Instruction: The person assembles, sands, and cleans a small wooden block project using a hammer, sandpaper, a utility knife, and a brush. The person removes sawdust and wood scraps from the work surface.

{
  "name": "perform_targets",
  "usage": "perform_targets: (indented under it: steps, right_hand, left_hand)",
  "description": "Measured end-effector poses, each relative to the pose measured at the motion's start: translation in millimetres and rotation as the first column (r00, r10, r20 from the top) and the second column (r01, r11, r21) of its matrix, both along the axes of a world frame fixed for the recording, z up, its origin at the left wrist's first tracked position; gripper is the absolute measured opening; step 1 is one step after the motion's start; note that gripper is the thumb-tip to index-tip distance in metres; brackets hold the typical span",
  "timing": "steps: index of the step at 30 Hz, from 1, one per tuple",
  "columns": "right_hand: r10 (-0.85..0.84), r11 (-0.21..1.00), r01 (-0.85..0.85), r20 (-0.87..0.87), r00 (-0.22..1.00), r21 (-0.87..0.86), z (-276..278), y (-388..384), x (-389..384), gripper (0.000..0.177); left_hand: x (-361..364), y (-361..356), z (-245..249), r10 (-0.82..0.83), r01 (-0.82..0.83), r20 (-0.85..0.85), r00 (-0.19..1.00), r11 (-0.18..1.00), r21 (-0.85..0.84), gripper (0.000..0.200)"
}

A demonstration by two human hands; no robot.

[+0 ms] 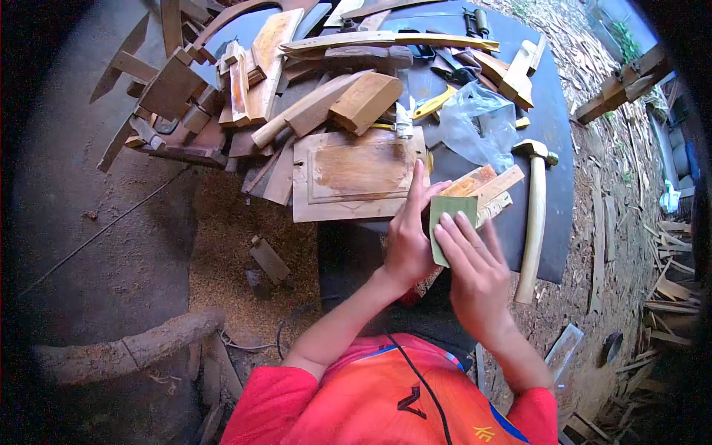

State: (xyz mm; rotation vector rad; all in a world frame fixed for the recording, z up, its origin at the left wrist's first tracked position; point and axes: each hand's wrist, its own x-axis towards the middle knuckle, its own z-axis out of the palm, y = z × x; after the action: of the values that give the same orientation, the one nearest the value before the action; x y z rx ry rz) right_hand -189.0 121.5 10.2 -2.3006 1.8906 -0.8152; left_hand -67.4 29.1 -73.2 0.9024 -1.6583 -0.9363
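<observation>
A green sheet of sandpaper (454, 210) is between my two hands, over the near edge of the table. My left hand (410, 241) is at its left edge, index finger pointing up and the other fingers partly hidden behind the sheet. My right hand (478, 278) presses its fingers flat on the sheet's front. Just beyond the sandpaper lie narrow wood pieces (500, 185), one of them stained orange-brown. Left of them is a wooden panel (363, 174) with a raised, partly brown centre. A hammer (533, 222) with a pale handle rests to the right.
Wood offcuts and a wooden block (367, 102) are piled at the back left of the dark table (552, 248). A clear plastic bag (478, 122) and a yellow-handled tool (434, 102) lie behind my hands. Wood shavings cover the ground at right; a log (141, 352) is at lower left.
</observation>
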Motion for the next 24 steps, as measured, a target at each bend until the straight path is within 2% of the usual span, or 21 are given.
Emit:
perform_targets:
  steps: [1, 2, 4, 5, 6, 8, 10, 14, 15, 17, 19, 20, 22, 23, 24]
  right_hand:
    - [0.048, 0.999, -0.048, 0.016, 0.999, -0.024, -0.8, -4.6, -19.0, 0.050]
    - [-0.087, 0.995, 0.085, -0.043, 0.995, -0.047, 0.6, -14.7, -35.6, 0.049]
    - [-0.244, 0.965, 0.237, -0.060, 0.968, -0.112, -0.6, -29.5, -51.4, 0.051]
    - [-0.254, 0.966, 0.248, -0.105, 0.962, -0.070, -1.1, -18.6, -36.2, 0.051]
    - [-0.115, 0.992, 0.109, -0.087, 0.990, -0.070, -7.7, -6.5, -24.2, 0.050]
    - [0.039, 0.999, -0.039, -0.091, 0.995, -0.003, 6.0, 2.7, -15.6, 0.048]
    - [-0.166, 0.984, 0.162, -0.044, 0.985, -0.076, -7.0, -18.3, -52.7, 0.046]
    - [-0.046, 0.996, 0.044, -0.017, 0.999, -0.073, -8.2, -6.4, -22.0, 0.043]
    - [0.015, 1.000, -0.016, -0.060, 0.998, -0.020, 0.9, 1.0, -10.1, 0.043]
    - [-0.106, 0.992, 0.098, -0.112, 0.988, -0.076, -2.9, -19.0, -45.3, 0.043]
    - [-0.226, 0.970, 0.216, -0.087, 0.970, -0.109, 0.1, -36.9, -66.2, 0.044]
    - [-0.135, 0.988, 0.126, -0.101, 0.986, -0.086, 0.8, -30.0, -59.2, 0.044]
    - [0.051, 0.998, -0.056, -0.109, 0.993, -0.039, -1.1, -15.8, -23.4, 0.045]
    - [0.095, 0.995, -0.095, -0.114, 0.989, 0.003, 9.5, -14.1, -14.1, 0.044]
    - [-0.002, 1.000, 0.000, -0.119, 0.993, -0.021, 6.3, -23.7, -29.6, 0.044]
  left_hand:
    - [-0.9, 0.2, 0.4, 0.005, -0.005, 0.001, 1.000, 1.000, 0.011, 0.132]
    - [0.4, 0.4, 1.6, -0.005, 0.005, 0.005, 1.000, 1.000, -0.015, 0.130]
    - [1.8, 1.3, 15.3, -0.022, 0.023, 0.010, 1.000, 0.998, -0.063, 0.126]
    - [1.4, 0.9, 17.3, 0.003, -0.002, 0.018, 1.000, 0.998, -0.065, 0.122]
    - [0.9, 0.5, 19.5, 0.029, -0.027, 0.025, 0.999, 0.997, -0.066, 0.119]
    - [1.3, 2.5, 15.7, 0.032, -0.032, 0.014, 0.999, 0.999, -0.022, 0.098]
    - [1.1, 3.0, 14.7, 0.031, -0.030, 0.020, 0.999, 0.999, -0.014, 0.089]
    - [0.2, 4.2, 9.6, 0.028, -0.028, 0.012, 1.000, 1.000, 0.006, 0.100]
    - [-1.0, 3.6, 9.6, 0.043, -0.043, -0.007, 0.999, 0.999, 0.033, 0.102]
    - [1.3, 1.5, 12.9, 0.041, -0.037, 0.045, 0.998, 0.995, -0.091, 0.117]
    - [-0.5, 4.0, 10.0, 0.030, -0.029, 0.030, 0.999, 0.999, -0.032, 0.132]
    - [-3.1, 3.1, 9.0, 0.023, -0.023, 0.020, 1.000, 1.000, -0.007, 0.141]
    - [0.9, 4.7, 9.6, 0.010, -0.010, 0.011, 1.000, 1.000, 0.024, 0.142]
    - [2.2, 6.2, 10.1, 0.011, -0.012, 0.016, 1.000, 0.998, 0.057, 0.142]
    - [1.9, 5.3, 10.7, 0.011, -0.013, 0.021, 1.000, 0.996, 0.087, 0.142]
